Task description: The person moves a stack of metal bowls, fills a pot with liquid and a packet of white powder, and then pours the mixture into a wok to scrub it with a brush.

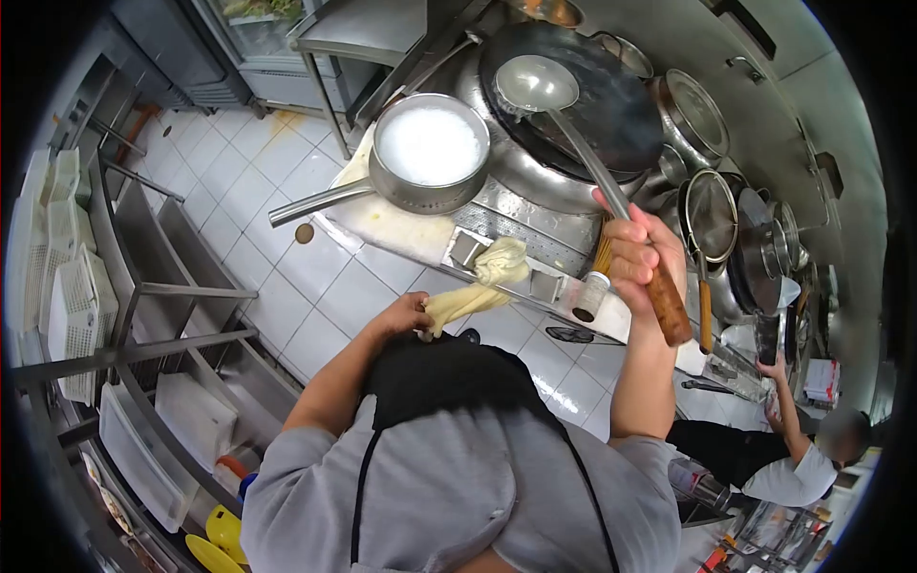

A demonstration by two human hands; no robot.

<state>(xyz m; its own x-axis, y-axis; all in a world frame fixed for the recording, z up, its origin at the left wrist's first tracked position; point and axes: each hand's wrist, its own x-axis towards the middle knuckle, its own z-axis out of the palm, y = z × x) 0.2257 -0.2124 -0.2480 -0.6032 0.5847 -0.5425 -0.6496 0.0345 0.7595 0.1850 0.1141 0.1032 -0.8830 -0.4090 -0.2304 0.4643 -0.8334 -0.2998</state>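
Observation:
My right hand (645,253) grips the brown wooden handle of a ladle (597,167). Its round metal bowl is over the dark wok (621,119) on the stove. Down by the black apron, my left hand (406,315) is closed around one end of a pale yellow cloth (463,303). The cloth's bunched far end rests against the stove's front ledge. Beyond the cloth, a metal saucepan (430,196) of white, frothy-looking liquid stands at the stove's left side, its handle pointing left over the floor.
Mesh strainers (712,215) and pots crowd the right side. A bamboo whisk (602,253) and a small white cylinder (591,294) are near the front ledge. Metal shelving (181,288) with white baskets (81,301) stands left. A co-worker (788,468) is at the lower right.

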